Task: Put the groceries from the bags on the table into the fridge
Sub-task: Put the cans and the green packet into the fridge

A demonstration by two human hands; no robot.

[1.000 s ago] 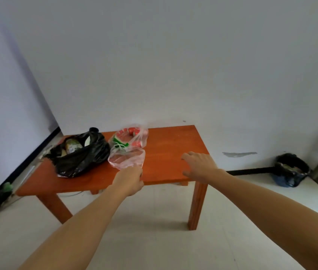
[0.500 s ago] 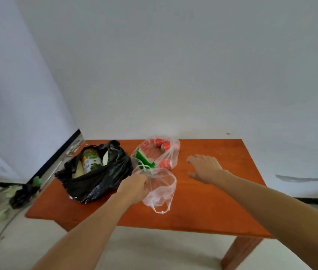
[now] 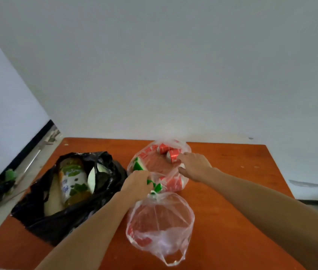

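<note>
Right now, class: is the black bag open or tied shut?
Open: the black bag gapes at its mouth, showing a bottle lying inside.

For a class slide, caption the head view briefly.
Left hand grips a clear bag, right hand touches red cans in another, beside a black bag on a table.

Soft, even light is filling the room, so nothing is looking dark. The thin clear plastic bag (image 3: 160,227) just below the gripping left hand (image 3: 136,184) is shining with little white glints. Shadows are looking very faint. The orange wooden table (image 3: 222,230) is bending at its edges, and everything is looking slightly blurry.
</note>
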